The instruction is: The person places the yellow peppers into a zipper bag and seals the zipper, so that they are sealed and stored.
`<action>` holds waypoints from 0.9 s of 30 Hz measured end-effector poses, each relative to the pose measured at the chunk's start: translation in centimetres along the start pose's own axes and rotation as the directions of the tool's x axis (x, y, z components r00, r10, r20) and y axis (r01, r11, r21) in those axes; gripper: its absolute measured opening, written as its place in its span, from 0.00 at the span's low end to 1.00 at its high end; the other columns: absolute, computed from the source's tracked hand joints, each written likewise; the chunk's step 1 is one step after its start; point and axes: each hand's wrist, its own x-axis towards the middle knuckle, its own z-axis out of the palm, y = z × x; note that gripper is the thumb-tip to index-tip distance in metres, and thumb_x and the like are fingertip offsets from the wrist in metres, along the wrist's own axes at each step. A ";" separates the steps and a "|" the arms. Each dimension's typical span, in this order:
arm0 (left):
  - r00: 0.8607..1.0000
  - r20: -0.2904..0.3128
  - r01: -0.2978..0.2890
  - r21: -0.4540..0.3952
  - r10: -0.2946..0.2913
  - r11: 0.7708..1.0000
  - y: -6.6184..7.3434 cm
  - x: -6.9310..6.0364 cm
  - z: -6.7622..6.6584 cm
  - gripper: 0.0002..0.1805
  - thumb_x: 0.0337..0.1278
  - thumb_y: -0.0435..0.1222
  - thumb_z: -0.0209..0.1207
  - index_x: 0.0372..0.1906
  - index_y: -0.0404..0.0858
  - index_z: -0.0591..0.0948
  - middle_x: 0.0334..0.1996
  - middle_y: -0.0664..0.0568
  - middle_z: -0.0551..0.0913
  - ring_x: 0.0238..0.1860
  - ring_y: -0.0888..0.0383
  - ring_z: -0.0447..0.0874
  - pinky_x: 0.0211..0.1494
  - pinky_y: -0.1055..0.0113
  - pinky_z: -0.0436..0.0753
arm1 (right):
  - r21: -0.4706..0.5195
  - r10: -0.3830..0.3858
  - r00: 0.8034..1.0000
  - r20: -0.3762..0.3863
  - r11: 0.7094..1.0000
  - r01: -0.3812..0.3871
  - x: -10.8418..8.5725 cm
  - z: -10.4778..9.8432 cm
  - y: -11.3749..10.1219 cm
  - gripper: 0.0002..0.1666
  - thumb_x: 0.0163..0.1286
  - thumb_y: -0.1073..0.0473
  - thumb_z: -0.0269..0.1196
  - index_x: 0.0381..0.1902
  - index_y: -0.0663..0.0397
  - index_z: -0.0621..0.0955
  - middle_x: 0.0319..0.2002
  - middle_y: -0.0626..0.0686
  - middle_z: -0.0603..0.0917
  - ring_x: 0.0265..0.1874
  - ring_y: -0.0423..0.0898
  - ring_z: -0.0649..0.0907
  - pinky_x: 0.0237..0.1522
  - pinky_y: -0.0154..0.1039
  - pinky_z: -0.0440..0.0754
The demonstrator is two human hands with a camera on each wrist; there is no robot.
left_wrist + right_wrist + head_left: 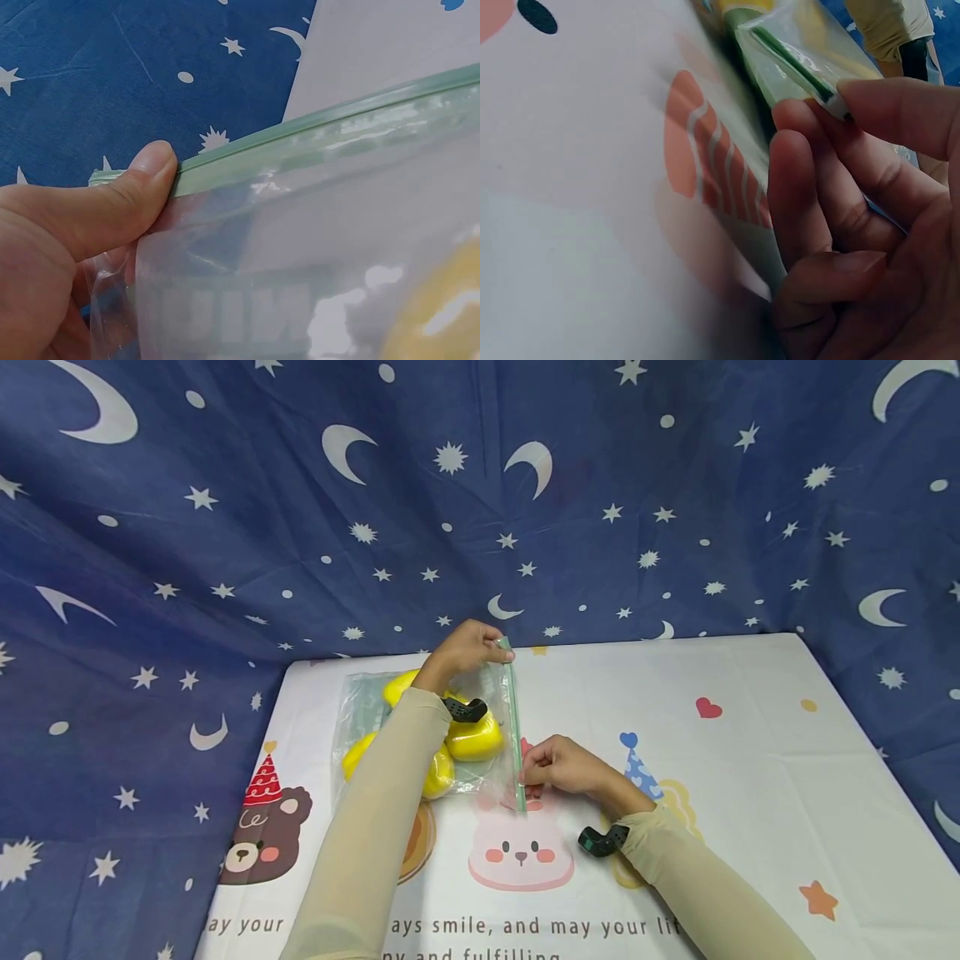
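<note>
A clear zip bag (487, 772) with a green zip strip (513, 718) lies on its side on the table, and several yellow, lemon-like things (474, 739) show through its plastic. At the far end of the strip, my left hand (467, 650) pinches the bag's corner; the thumb (150, 161) presses on the green edge in the left wrist view. My right hand (566, 766) pinches the strip towards its near end. The right wrist view has thumb and forefinger at a small pale piece on the green strip (795, 64). The left forearm covers part of the bag.
A white printed cloth (750, 777) with cartoon animals and lettering covers the table. Behind it and at both sides hangs a dark blue curtain (450, 527) with moons and stars. Each wrist wears a black band (603, 841).
</note>
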 end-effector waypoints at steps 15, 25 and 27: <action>0.999 -0.033 0.011 0.001 -0.011 1.000 -0.2 0.0 0.0 0.17 0.60 0.44 0.71 0.23 0.42 0.77 0.19 0.57 0.69 0.28 0.57 0.68 0.32 0.64 0.64 | -0.011 0.012 0.981 0.195 1.000 -0.010 -0.7 0.2 -0.1 0.09 0.65 0.65 0.67 0.29 0.69 0.86 0.27 0.71 0.86 0.21 0.44 0.83 0.27 0.31 0.81; 1.000 0.006 0.018 -0.023 -0.017 1.000 -0.5 0.0 0.3 0.14 0.62 0.45 0.70 0.27 0.42 0.80 0.21 0.56 0.71 0.30 0.56 0.70 0.35 0.64 0.67 | -0.059 0.054 0.984 0.169 0.997 -0.044 -0.6 0.4 0.1 0.10 0.67 0.60 0.69 0.30 0.62 0.87 0.24 0.66 0.87 0.20 0.42 0.81 0.24 0.29 0.75; 1.000 0.017 0.016 -0.042 -0.015 0.999 -0.6 0.0 0.4 0.14 0.62 0.45 0.70 0.28 0.42 0.81 0.21 0.56 0.72 0.30 0.56 0.71 0.35 0.64 0.68 | -0.060 0.071 0.991 0.118 0.996 -0.064 -0.4 0.4 0.1 0.12 0.71 0.55 0.67 0.33 0.59 0.86 0.24 0.62 0.87 0.19 0.43 0.80 0.22 0.30 0.73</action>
